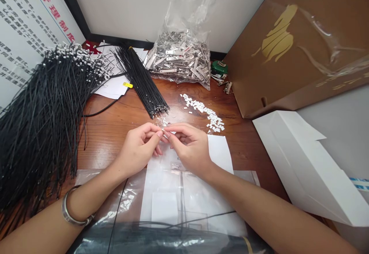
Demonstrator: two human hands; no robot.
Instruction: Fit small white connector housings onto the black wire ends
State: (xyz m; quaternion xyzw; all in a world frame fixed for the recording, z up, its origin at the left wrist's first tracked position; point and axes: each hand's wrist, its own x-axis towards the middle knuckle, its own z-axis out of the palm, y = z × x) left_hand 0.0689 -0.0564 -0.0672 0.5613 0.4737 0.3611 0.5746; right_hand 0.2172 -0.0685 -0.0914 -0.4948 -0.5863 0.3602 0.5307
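My left hand (141, 146) and my right hand (188, 142) meet fingertip to fingertip above the middle of the table. Each is closed in a pinch, and whatever lies between the fingertips is too small and too covered to name. Just beyond them, a bundle of thin black cords (141, 79) lies with its near ends pointing at my fingers. A scattered pile of small white sleeve-like pieces (215, 121) is to the right of that bundle. Under my hands are white paper sheets (220, 150) and a clear plastic bag (132, 200); thin black cords cross near the bag.
On the left rises a large heap of black cords (52, 112) with white-tipped ends. A clear bag of metal clips (181, 58) stands at the back, beside a green tape measure (219, 68). A brown box (305, 42) and a white folded carton (308, 165) line the right side.
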